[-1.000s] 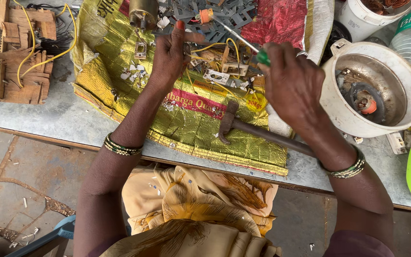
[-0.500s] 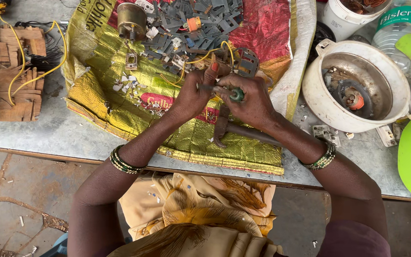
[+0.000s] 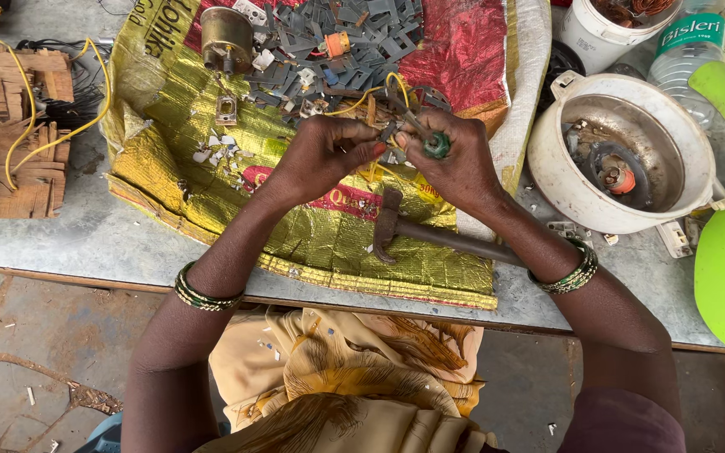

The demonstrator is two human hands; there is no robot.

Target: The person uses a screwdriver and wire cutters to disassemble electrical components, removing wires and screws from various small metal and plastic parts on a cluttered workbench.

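Head view: right hand (image 3: 455, 164) grip tight around green-handled screwdriver (image 3: 436, 144), left hand (image 3: 325, 155) pinching small metal part (image 3: 386, 134).

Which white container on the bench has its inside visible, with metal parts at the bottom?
The wide white pot right of the hands; the small white bucket above it is cut off by the frame.

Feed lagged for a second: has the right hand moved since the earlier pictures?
Yes. The right hand has come in leftward, away from the white round pot, to meet the left hand above the rusty hammer.
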